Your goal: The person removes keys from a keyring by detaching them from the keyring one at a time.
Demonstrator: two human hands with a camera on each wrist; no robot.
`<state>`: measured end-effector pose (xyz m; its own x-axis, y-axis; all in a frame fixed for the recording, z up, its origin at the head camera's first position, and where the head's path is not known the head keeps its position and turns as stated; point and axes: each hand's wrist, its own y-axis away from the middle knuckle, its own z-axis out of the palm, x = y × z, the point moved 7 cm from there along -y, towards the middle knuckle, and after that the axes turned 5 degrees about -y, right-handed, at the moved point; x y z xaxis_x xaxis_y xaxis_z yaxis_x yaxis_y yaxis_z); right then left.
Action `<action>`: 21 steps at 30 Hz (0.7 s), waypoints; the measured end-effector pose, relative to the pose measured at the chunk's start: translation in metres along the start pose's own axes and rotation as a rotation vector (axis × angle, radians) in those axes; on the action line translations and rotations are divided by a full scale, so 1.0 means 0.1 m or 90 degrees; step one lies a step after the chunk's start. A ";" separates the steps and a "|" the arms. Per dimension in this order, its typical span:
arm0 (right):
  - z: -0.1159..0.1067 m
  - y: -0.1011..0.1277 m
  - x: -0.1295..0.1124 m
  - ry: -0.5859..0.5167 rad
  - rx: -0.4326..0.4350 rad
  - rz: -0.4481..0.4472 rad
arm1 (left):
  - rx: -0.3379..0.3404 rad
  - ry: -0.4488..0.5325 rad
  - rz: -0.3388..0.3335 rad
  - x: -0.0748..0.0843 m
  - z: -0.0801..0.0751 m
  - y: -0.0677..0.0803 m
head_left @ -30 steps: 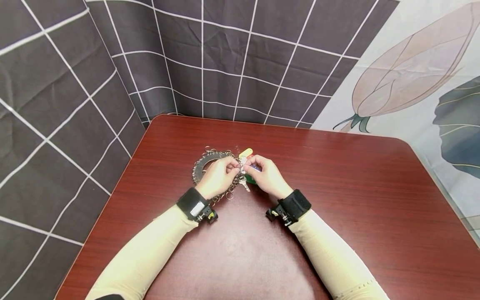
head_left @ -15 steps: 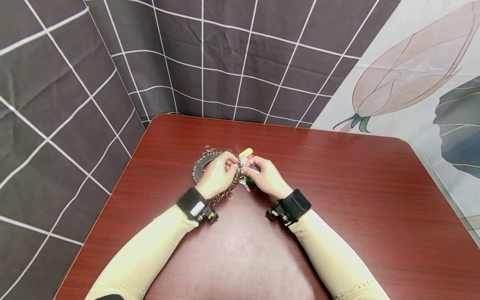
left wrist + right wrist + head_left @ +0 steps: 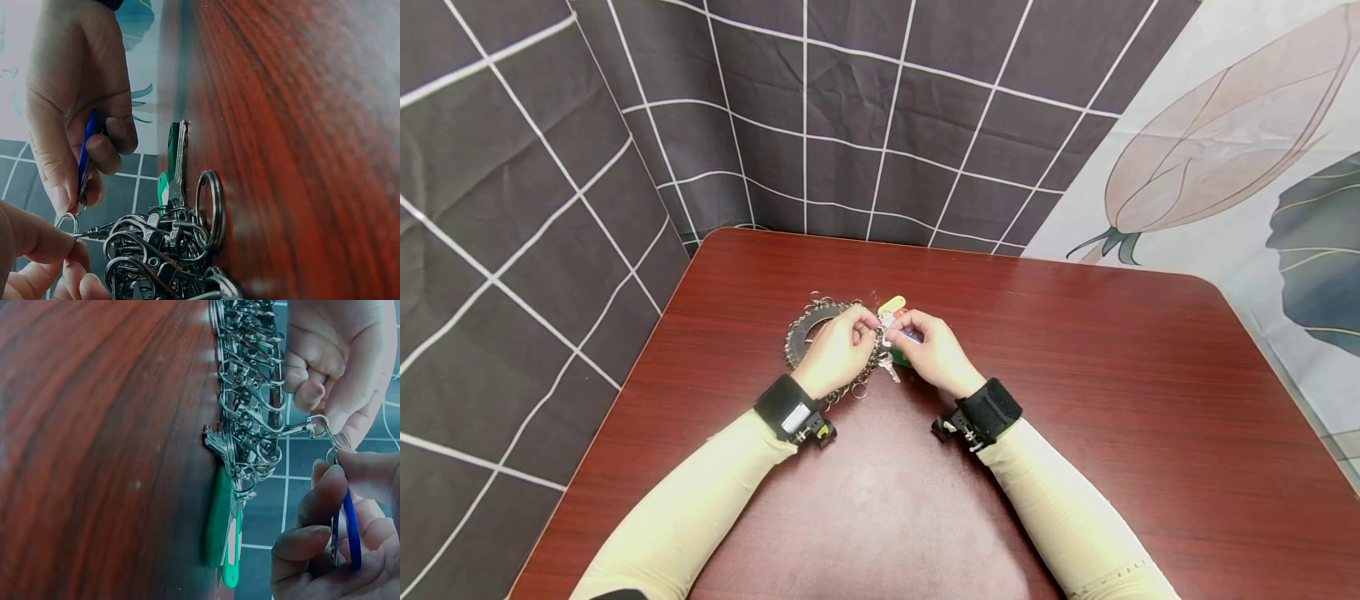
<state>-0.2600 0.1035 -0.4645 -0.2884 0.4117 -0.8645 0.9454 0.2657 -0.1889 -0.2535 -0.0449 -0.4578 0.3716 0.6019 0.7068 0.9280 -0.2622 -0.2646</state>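
Left hand point(image 3: 838, 350): my fingers are bent in, thumb and forefinger closed on a split ring point(image 3: 67, 216) with no gap to spare.
Right hand point(image 3: 934, 354): my fingers curl around a blue tag point(image 3: 354, 532), thumb and fingertip pinched at its ring end.
Where they are: the split ring and blue tag meet between my hands, raised off the worktop point(image 3: 1075, 375) at the right side of a round dark plate point(image 3: 808, 319); whether the two are linked I cannot tell.
Feel of the split ring: I judge it light, stiff, springy and slick, likely to twist; I would pinch it flat, close to its clasp point(image 3: 295, 430), with a nail at the coil.
Feel of the blue tag: probably light, smooth, fairly tough plastic; best held by its flat faces just behind the ring end.
Blue tags: one.
Green tags point(image 3: 220, 519): two, hanging low by the plate in the right wrist view.
Yellow tag point(image 3: 892, 305): one, beyond my fingers.
Red tag point(image 3: 901, 313): one, mostly hidden.
Keys: one silver key point(image 3: 891, 369) shows plainly from above; others may be covered.
Clasps along the plate: many, too overlapped to count.
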 end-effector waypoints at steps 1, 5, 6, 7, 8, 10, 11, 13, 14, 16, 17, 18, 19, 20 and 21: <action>0.00 0.00 0.01 -0.004 -0.001 0.000 | -0.001 0.003 -0.001 0.00 0.00 0.00; 0.01 0.01 0.02 -0.017 -0.008 -0.004 | -0.001 0.019 0.003 -0.01 0.01 -0.01; 0.01 0.01 0.02 -0.017 -0.009 -0.006 | 0.000 0.023 0.005 -0.01 0.02 -0.02; 0.02 0.01 0.02 -0.017 -0.011 -0.008 | 0.003 0.025 0.008 0.00 0.01 -0.02; 0.02 0.01 0.01 -0.017 -0.012 -0.011 | 0.004 0.029 0.010 0.00 0.01 -0.02; 0.02 0.00 0.01 -0.015 -0.014 -0.015 | 0.005 0.035 0.011 0.00 0.02 -0.02; 0.02 0.00 0.00 -0.014 -0.015 -0.018 | 0.003 0.037 0.010 0.00 0.02 -0.02; 0.02 0.00 0.00 -0.015 -0.016 -0.020 | -0.002 0.038 0.008 0.00 0.03 -0.02; 0.02 0.00 0.00 -0.016 -0.015 -0.021 | -0.007 0.037 0.005 -0.01 0.03 -0.01; 0.01 0.01 0.00 -0.016 -0.010 -0.020 | -0.015 0.032 -0.001 -0.01 0.04 -0.01; 0.00 0.01 0.00 -0.015 -0.006 -0.021 | -0.019 0.028 -0.003 -0.01 0.04 -0.01; -0.01 0.01 -0.01 -0.015 -0.002 -0.022 | -0.022 0.024 -0.005 -0.02 0.05 -0.01; -0.01 0.01 -0.01 -0.015 0.002 -0.022 | -0.024 0.020 -0.007 -0.02 0.05 -0.01; -0.02 0.01 -0.02 -0.014 0.007 -0.024 | -0.027 0.018 -0.010 -0.03 0.05 0.00; -0.02 0.02 -0.02 -0.013 0.010 -0.025 | -0.028 0.017 -0.011 -0.03 0.05 0.00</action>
<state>-0.2583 0.1048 -0.4624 -0.3224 0.3832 -0.8655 0.9356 0.2680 -0.2298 -0.2546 -0.0424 -0.4631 0.3545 0.5865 0.7282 0.9319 -0.2858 -0.2235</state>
